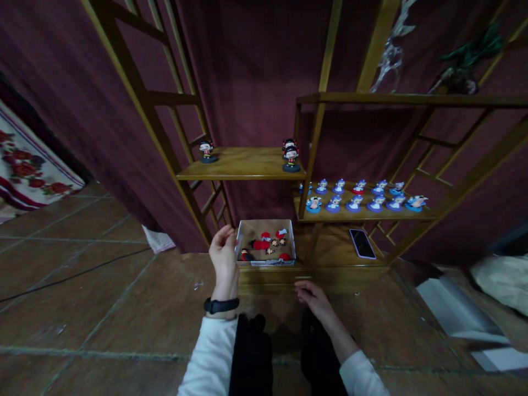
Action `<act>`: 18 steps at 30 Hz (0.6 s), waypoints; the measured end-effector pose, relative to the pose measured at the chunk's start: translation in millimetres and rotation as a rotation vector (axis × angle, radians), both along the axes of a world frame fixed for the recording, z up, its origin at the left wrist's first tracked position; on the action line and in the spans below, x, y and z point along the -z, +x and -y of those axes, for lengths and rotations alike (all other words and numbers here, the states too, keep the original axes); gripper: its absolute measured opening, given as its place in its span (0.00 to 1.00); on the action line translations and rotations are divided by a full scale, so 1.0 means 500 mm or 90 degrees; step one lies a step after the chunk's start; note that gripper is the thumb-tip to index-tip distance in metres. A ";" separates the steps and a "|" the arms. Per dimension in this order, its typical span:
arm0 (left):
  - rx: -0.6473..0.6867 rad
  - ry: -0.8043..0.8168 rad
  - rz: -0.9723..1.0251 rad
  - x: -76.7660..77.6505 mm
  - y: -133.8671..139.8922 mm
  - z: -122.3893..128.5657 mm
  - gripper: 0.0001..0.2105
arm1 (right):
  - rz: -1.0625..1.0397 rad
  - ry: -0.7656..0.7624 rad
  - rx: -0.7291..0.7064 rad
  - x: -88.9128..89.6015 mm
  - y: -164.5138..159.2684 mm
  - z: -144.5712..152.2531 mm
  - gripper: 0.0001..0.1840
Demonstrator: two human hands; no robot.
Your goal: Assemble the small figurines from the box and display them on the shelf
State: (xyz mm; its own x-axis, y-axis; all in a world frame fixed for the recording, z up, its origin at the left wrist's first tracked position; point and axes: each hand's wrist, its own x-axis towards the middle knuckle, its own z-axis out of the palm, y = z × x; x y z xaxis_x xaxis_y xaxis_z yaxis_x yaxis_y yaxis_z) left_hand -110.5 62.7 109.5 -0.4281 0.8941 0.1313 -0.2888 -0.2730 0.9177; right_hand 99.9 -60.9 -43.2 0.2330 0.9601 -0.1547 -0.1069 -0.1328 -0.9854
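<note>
My left hand [224, 257], with a black band [221, 306] at the wrist, is raised at the left edge of a shallow cardboard box [266, 263]. Its fingers are bent loosely and I see nothing held in them. Inside the box lie several small red and black figurines [260, 245] and loose parts. My right hand [315, 300] hangs low in front of the cabinet base [342, 278], right of the box, fingers half curled around nothing visible. On the shelf [243, 162] above stand a black-haired figurine [207, 151] at left and two more [291, 157], one behind the other, at right.
Two rows of blue and white figurines [355, 204] stand on the right-hand shelf. Below them lies a phone [363, 243]. A glassy ornament [391, 55] and a dark green one [466, 60] sit higher up. White sheets [457, 311] lie on the floor at right; a cable [74, 275] crosses at left.
</note>
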 end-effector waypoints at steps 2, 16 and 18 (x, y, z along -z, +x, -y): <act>-0.019 -0.107 0.118 0.067 -0.016 -0.025 0.12 | 0.011 0.007 0.005 -0.006 0.002 -0.021 0.21; 0.035 -0.258 0.329 0.147 -0.033 -0.178 0.11 | 0.278 0.108 -0.186 -0.005 -0.114 -0.397 0.11; 0.057 -0.256 0.342 0.145 -0.037 -0.182 0.10 | 0.350 0.103 -0.254 0.021 -0.147 -0.430 0.11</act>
